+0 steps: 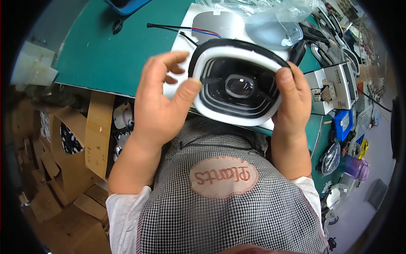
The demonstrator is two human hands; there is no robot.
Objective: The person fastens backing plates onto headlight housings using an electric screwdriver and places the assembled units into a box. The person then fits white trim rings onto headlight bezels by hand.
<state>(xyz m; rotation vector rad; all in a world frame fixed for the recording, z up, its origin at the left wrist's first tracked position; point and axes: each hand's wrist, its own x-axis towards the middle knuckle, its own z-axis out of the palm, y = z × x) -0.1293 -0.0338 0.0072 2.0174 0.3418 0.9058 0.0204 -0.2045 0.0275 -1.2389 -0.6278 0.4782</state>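
Observation:
My right hand [294,99] grips the right side of a headlamp [207,113], thumb over its front rim. The headlamp has a black outer edge, a white ring and a dark inside with a round clear lens [240,86] at its middle. It is tilted so its front faces me. At its left side, my left hand [163,95] is open with the fingers apart and curved, the thumb tip at or just in front of the white ring; whether it touches cannot be told. Thin wires [171,27], black, red and blue, stretch left behind the headlamp.
Beneath the headlamp is a white sheet [182,46] on a green tabletop [97,59]. A clear lens cover [270,31] and plastic bags [270,5] lie behind. To the right stand a white metal box [340,84] and a blue tray [342,125]. Cardboard boxes [98,135] sit low on the left.

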